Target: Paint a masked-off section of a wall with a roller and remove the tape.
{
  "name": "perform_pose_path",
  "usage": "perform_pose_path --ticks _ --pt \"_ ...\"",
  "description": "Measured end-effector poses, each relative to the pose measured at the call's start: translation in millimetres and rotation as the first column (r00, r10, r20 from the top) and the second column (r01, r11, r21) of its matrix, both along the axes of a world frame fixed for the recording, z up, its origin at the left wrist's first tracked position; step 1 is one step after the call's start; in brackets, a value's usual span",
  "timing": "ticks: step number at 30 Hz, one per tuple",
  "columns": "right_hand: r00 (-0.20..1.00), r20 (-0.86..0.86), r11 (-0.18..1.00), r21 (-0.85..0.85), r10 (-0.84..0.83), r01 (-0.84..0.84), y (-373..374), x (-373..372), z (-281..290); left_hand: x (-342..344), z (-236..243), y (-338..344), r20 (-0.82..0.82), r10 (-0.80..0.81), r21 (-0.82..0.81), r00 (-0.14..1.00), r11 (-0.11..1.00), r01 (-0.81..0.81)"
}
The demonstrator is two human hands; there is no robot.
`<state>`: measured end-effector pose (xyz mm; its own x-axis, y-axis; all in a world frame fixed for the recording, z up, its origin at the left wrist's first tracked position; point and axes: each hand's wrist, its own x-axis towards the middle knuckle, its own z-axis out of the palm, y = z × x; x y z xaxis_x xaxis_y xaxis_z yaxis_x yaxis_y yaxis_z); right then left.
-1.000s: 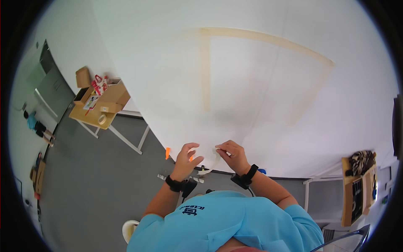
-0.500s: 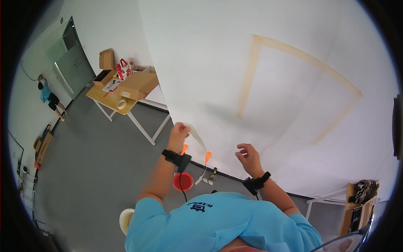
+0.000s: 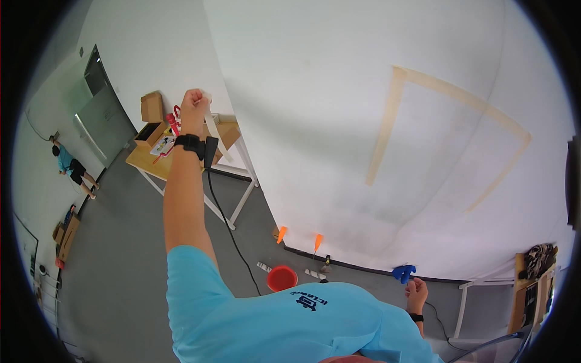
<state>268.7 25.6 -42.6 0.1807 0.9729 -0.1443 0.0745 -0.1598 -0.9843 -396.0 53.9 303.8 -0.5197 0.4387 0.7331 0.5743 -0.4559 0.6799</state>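
Observation:
My left hand [image 3: 195,107] is raised at upper left, fingers pinched on the end of a pale tape strip [image 3: 215,132], which dangles in front of the table. My right hand [image 3: 416,293] is low at the right, just below a blue object [image 3: 404,273] near the wall's foot; its fingers are curled, and their contents are unclear. A beige masking-tape outline [image 3: 397,91] with three visible sides is on the white wall [image 3: 315,103]. Both wrists wear black straps, the left with a device and cable.
At left stand a wooden table [image 3: 142,158] with cardboard boxes [image 3: 151,107] and a person [image 3: 71,163] facing the far wall. Below are a red bucket [image 3: 281,278], orange-handled tools [image 3: 318,242] and brushes on the floor. Another table [image 3: 519,272] holding dark items stands at right.
My left hand has risen up and leftward with the tape strip, which my right hand held earlier. My right hand has let go and dropped down and rightward. The view has shifted.

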Motion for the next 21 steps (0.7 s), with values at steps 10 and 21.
perform_pose_path --ticks 10,21 --pt "0.992 0.037 0.992 -0.031 -0.121 0.122 -25.5 -7.2 18.1 6.9 74.3 41.6 -0.296 -0.027 -0.067 0.955 0.998 0.007" --pt "0.987 0.069 0.988 -0.035 -0.148 0.151 -15.7 3.3 6.9 12.7 78.6 38.6 -0.407 0.289 -0.143 0.867 0.917 -0.372"
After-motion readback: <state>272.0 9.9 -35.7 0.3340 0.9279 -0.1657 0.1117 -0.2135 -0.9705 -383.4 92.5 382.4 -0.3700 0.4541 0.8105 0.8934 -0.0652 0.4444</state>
